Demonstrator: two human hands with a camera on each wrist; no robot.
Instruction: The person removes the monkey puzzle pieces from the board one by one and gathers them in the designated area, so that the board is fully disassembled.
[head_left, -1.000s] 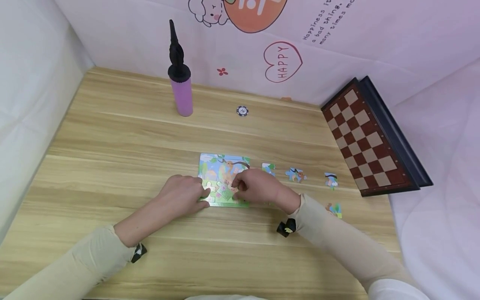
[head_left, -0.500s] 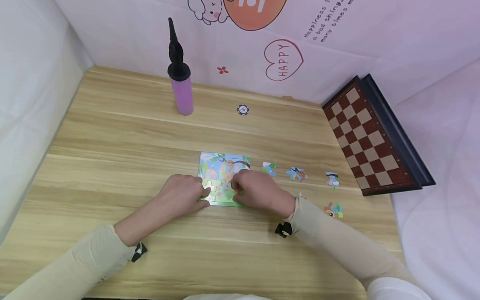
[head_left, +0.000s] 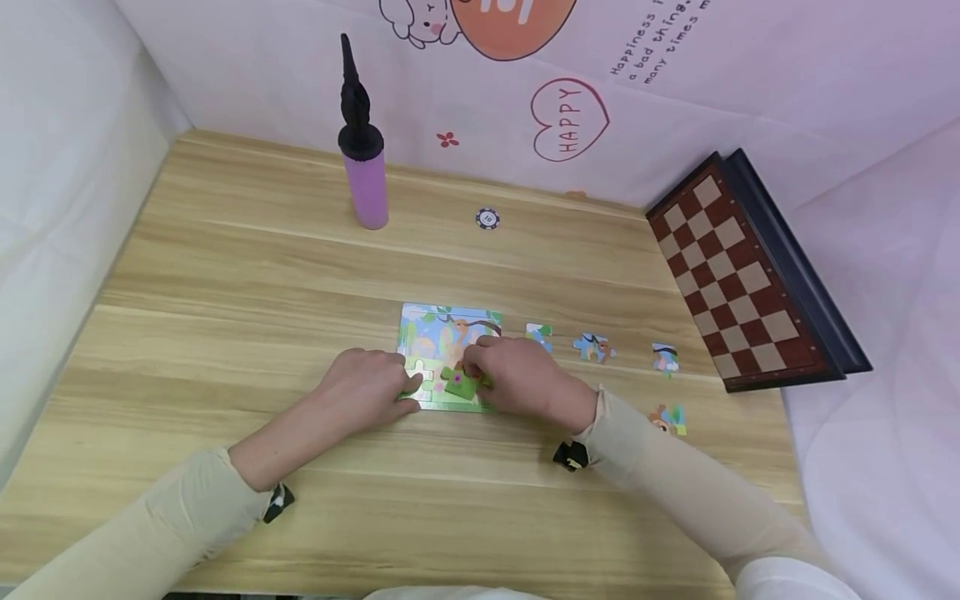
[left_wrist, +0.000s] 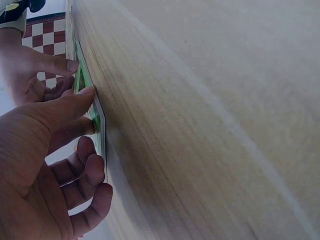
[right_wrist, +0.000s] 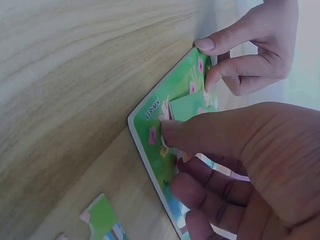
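A jigsaw puzzle board [head_left: 420, 310] with a green and blue animal picture lies on the table. My left hand [head_left: 367, 387] holds it at its near left corner, thumb on the edge and index fingertip over the board; the other fingers curl loosely beside it in the left wrist view. My right hand [head_left: 517, 375] pinches a green jigsaw piece [head_left: 459, 383] with a pink flower, tilted close over the board's lower part. In the right wrist view the thumb hides part of that piece [right_wrist: 187, 105]. The right hand covers the board's right side in the head view.
Several loose jigsaw pieces lie right of the board, among them a bird piece [head_left: 594, 347] and a corner piece [head_left: 667, 418]. Farther right a folded chessboard [head_left: 731, 283] leans by the wall. A purple hand pump [head_left: 367, 192] and a poker chip [head_left: 487, 218] stand at the back.
The pinched piece, turned askew a second ago, lay flatter half a second ago and is now tilted up and slightly to the right. My left hand has stayed at the corner.
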